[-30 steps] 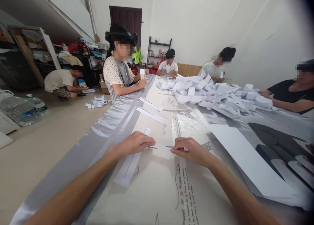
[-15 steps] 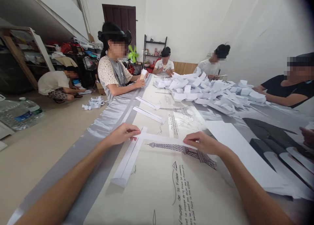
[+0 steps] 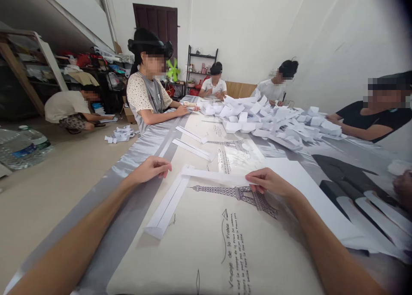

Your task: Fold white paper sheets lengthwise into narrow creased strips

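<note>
A narrow white paper strip stretches across the printed table cover. Its right end is pinched between thumb and fingers of my right hand. The strip's left end rests across the top of a long folded paper piece, which has a lengthwise seam and lies slanted on the cover. Off to the left of that corner, my left hand hovers with loosely curled fingers and nothing in them. Two similar folded paper pieces lie farther up the table.
A big heap of white paper pieces covers the far table. To my right are a stack of white sheets and dark slotted holders with paper strips. Several people sit around the table; one person crouches on the floor at left.
My left hand has let go of the strip's left end and moved left. The right hand keeps its pinch. The person at left has lowered the piece in their hands to the table.
</note>
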`<state>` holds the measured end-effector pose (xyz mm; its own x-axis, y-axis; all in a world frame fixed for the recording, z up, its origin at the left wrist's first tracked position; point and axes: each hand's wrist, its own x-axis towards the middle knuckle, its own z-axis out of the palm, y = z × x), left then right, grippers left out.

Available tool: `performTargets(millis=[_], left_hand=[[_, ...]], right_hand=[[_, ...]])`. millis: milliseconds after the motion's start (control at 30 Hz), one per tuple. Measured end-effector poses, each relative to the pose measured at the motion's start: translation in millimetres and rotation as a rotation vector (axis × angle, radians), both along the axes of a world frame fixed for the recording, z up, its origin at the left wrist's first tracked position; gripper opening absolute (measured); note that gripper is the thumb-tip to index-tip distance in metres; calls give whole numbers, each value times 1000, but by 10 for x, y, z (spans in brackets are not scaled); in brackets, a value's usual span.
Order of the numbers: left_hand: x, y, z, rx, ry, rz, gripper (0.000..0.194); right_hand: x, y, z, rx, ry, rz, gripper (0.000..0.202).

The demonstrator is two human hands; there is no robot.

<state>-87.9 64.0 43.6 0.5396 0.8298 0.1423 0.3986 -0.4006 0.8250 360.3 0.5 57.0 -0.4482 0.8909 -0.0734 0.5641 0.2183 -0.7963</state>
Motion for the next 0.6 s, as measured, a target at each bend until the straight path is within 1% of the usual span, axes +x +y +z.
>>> performTargets(millis=[67,167,267,333,367,433,467,533,600], left_hand=[[52,-13,-6,122,16,70,38],[132,-64,-11,251,144,81,41],[192,-128,-56,350,321,-19,51],[244,-174,-116,428,431,-98,59],[281,-198,-151,457,477,-110,59],[372,-248,-222,488,540,-54,56],[422,-274,-253,499,562,2,55],[513,-324,-300,519,603,95,55],[576,-365,-325,526,627,143,53]], right_hand=[[2,-3,2,-6,27,-1,53],[-59,-29,36,8,102,-36,51],[-164,-61,56,75,208,-150,45],[-242,-65,30,47,249,-191,42],[-282,-61,3,10,243,-179,47],[-366,-44,-72,-57,174,-120,59],[-413,-35,-112,-53,120,-99,59],[-522,-27,-185,39,-1,-97,53],[-649,-40,-232,187,-108,-124,43]])
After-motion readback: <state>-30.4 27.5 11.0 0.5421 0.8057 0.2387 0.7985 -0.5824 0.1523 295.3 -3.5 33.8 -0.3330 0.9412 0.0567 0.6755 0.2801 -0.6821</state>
